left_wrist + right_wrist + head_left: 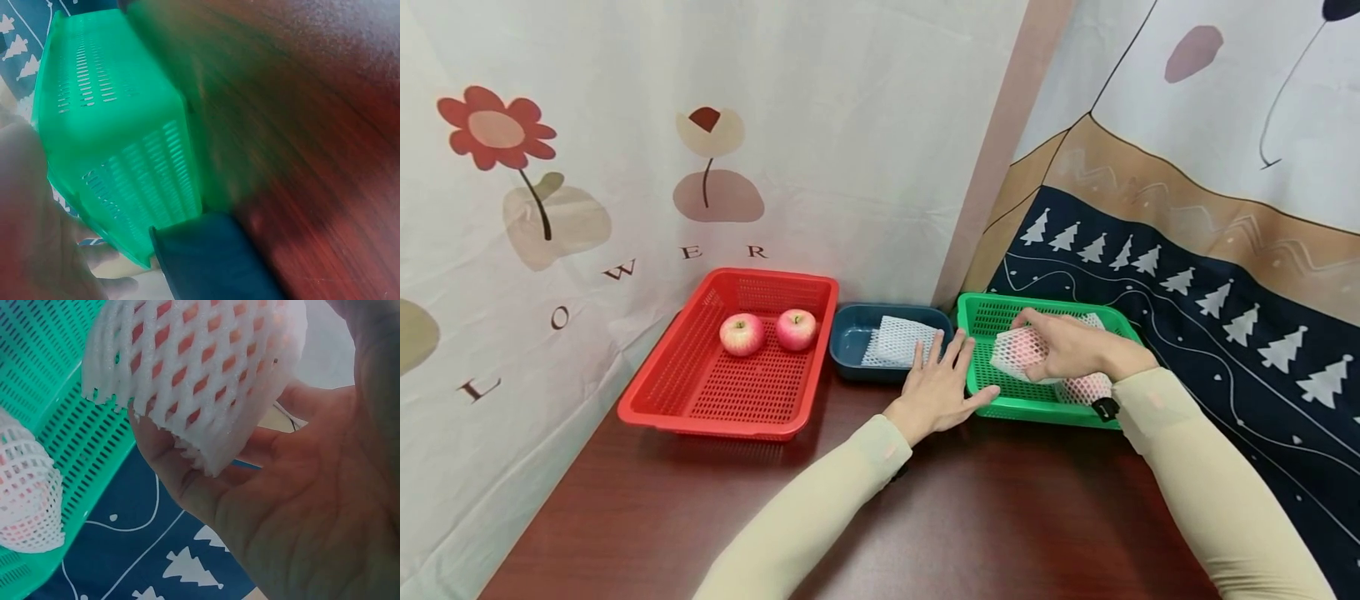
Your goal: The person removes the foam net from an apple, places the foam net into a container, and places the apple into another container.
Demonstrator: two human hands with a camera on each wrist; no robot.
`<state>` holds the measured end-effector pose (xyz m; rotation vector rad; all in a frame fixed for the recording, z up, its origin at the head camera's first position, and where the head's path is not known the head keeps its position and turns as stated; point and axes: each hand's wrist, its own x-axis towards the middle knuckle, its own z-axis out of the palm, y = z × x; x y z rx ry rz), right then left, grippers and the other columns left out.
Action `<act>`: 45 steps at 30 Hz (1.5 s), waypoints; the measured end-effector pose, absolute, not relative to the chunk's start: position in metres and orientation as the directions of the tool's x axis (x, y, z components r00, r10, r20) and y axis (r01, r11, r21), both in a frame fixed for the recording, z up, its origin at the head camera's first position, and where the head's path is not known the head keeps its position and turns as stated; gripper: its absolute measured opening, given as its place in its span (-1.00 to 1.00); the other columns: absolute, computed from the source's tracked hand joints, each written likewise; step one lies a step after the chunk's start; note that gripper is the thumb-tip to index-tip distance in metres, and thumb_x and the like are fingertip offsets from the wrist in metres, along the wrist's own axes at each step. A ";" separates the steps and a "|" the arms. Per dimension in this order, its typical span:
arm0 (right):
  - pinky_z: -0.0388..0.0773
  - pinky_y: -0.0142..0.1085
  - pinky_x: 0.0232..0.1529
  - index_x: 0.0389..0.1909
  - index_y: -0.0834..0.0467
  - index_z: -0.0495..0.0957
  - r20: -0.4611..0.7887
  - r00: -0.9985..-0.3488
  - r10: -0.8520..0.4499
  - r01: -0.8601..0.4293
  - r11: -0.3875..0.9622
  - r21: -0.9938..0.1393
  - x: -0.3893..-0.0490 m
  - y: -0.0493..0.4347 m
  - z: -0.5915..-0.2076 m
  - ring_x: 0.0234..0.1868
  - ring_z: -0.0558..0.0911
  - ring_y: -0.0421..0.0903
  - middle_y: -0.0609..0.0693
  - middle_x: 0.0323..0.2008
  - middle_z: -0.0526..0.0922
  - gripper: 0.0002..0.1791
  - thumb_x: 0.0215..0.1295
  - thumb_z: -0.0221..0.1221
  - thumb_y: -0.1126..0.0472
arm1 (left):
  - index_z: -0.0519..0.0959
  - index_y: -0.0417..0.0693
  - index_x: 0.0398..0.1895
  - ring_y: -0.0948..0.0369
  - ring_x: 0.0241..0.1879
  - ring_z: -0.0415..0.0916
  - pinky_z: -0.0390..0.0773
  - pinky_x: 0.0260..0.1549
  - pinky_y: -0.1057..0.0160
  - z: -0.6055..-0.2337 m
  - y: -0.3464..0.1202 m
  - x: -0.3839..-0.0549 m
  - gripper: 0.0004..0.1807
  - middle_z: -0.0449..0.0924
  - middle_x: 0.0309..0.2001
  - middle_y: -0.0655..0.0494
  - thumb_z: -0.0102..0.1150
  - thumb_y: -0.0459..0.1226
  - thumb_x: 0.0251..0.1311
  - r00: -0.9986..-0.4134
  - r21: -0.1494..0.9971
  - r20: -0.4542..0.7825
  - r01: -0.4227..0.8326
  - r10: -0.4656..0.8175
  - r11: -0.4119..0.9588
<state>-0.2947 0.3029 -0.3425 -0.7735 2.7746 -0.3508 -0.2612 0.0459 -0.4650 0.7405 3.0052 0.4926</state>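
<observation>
My right hand (1071, 344) grips an apple in a white foam net (1019, 352) over the green basket (1026, 408). In the right wrist view the foam net (194, 369) fills the upper middle, with red skin showing through its gaps, and the fingers curl around it. Another netted apple (1084, 388) lies in the basket beneath my wrist, also seen as a netted apple (28, 487) at the left of the right wrist view. My left hand (934, 392) is spread with straight fingers, its fingertips overlapping the edges of the blue tray (847, 333) and the green basket.
Empty foam nets (901, 340) lie in the blue tray. At the left a red basket (658, 400) holds two bare apples (742, 334). All the containers stand side by side on a dark wooden table (970, 517), with patterned curtains (865, 150) behind and to the right.
</observation>
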 end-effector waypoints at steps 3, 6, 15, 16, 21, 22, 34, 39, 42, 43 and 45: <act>0.73 0.12 0.12 0.48 0.07 0.50 -0.145 -0.837 -0.527 -0.476 0.833 -0.281 -0.293 0.301 -0.342 0.07 0.70 0.10 0.21 0.22 0.71 -0.24 0.33 0.60 0.12 | -0.05 0.16 0.99 -0.16 0.98 -0.26 -0.17 0.92 -0.38 -0.464 0.044 -0.261 0.09 -0.18 0.99 0.13 -0.28 0.55 0.68 -0.888 0.304 0.064 0.452 0.455 0.839; 0.73 0.19 0.16 0.47 0.04 0.52 -0.131 -0.843 -0.522 -0.477 0.837 -0.268 -0.291 0.299 -0.342 0.13 0.68 0.13 0.22 0.25 0.68 -0.25 0.32 0.60 0.09 | -0.06 0.18 0.99 -0.13 0.98 -0.26 -0.18 0.92 -0.36 -0.464 0.041 -0.262 0.09 -0.19 0.99 0.15 -0.30 0.56 0.67 -0.890 0.292 0.056 0.448 0.453 0.845; 0.69 0.32 0.27 0.50 0.04 0.53 -0.118 -0.839 -0.531 -0.490 0.832 -0.260 -0.288 0.291 -0.343 0.22 0.67 0.17 0.22 0.33 0.67 -0.24 0.34 0.60 0.05 | -0.03 0.16 0.99 -0.12 0.98 -0.19 -0.17 0.92 -0.35 -0.459 0.031 -0.261 0.09 -0.12 0.98 0.06 -0.29 0.56 0.67 -0.887 0.292 0.053 0.454 0.459 0.842; 0.69 0.34 0.29 0.50 0.05 0.52 -0.115 -0.839 -0.532 -0.492 0.831 -0.259 -0.288 0.291 -0.343 0.23 0.67 0.18 0.22 0.34 0.67 -0.24 0.34 0.60 0.05 | -0.02 0.15 0.99 -0.12 0.97 -0.18 -0.15 0.92 -0.36 -0.459 0.030 -0.261 0.10 -0.11 0.98 0.06 -0.28 0.56 0.67 -0.886 0.287 0.054 0.456 0.461 0.842; 0.68 0.33 0.30 0.51 0.06 0.51 -0.108 -0.839 -0.533 -0.491 0.828 -0.270 -0.286 0.289 -0.343 0.22 0.67 0.17 0.21 0.33 0.67 -0.22 0.34 0.59 0.04 | 0.02 0.12 0.98 -0.13 0.96 -0.10 -0.11 0.92 -0.36 -0.457 0.022 -0.260 0.10 -0.06 0.97 0.03 -0.23 0.56 0.66 -0.881 0.264 0.075 0.469 0.467 0.843; 0.69 0.32 0.30 0.51 0.06 0.51 -0.107 -0.838 -0.534 -0.491 0.826 -0.276 -0.286 0.288 -0.343 0.22 0.67 0.17 0.21 0.32 0.67 -0.22 0.33 0.59 0.05 | 0.02 0.12 0.98 -0.13 0.96 -0.09 -0.11 0.92 -0.37 -0.456 0.020 -0.259 0.10 -0.05 0.97 0.03 -0.22 0.56 0.66 -0.881 0.258 0.079 0.471 0.467 0.843; 0.72 0.15 0.18 0.53 -0.01 0.51 -0.088 -0.848 -0.523 -0.484 0.830 -0.277 -0.280 0.281 -0.344 0.16 0.66 0.11 0.14 0.28 0.65 -0.21 0.30 0.57 0.04 | 0.12 0.13 0.95 -0.16 0.93 0.02 0.03 0.87 -0.44 -0.448 0.001 -0.249 0.07 0.06 0.94 -0.02 -0.12 0.53 0.65 -0.871 0.188 0.118 0.491 0.477 0.851; 0.73 0.15 0.17 0.54 -0.04 0.51 -0.082 -0.851 -0.519 -0.480 0.831 -0.280 -0.277 0.276 -0.345 0.17 0.67 0.11 0.15 0.31 0.64 -0.21 0.32 0.55 0.01 | 0.12 0.17 0.95 -0.15 0.93 0.01 0.01 0.87 -0.44 -0.448 -0.004 -0.244 0.06 0.05 0.95 -0.01 -0.08 0.52 0.64 -0.873 0.179 0.108 0.489 0.477 0.854; 0.74 0.19 0.21 0.55 -0.03 0.49 -0.077 -0.847 -0.526 -0.486 0.824 -0.291 -0.276 0.273 -0.348 0.19 0.67 0.13 0.17 0.34 0.63 -0.21 0.34 0.54 -0.01 | 0.13 0.17 0.95 -0.15 0.93 0.04 0.02 0.87 -0.44 -0.447 -0.008 -0.241 0.05 0.08 0.94 -0.01 -0.06 0.51 0.64 -0.872 0.171 0.113 0.490 0.477 0.855; 0.74 0.19 0.22 0.55 -0.04 0.49 -0.075 -0.848 -0.525 -0.485 0.825 -0.292 -0.275 0.272 -0.349 0.19 0.67 0.13 0.16 0.34 0.63 -0.22 0.35 0.53 -0.01 | 0.14 0.18 0.95 -0.16 0.92 0.05 0.02 0.87 -0.45 -0.446 -0.009 -0.240 0.05 0.09 0.94 -0.01 -0.06 0.51 0.64 -0.871 0.167 0.115 0.491 0.477 0.855; 0.73 0.18 0.24 0.56 -0.04 0.49 -0.067 -0.847 -0.528 -0.489 0.821 -0.293 -0.274 0.270 -0.351 0.19 0.67 0.12 0.15 0.34 0.64 -0.22 0.36 0.52 -0.02 | 0.15 0.18 0.94 -0.16 0.91 0.09 0.05 0.86 -0.44 -0.446 -0.012 -0.239 0.05 0.12 0.92 -0.02 -0.05 0.51 0.63 -0.870 0.158 0.126 0.492 0.477 0.856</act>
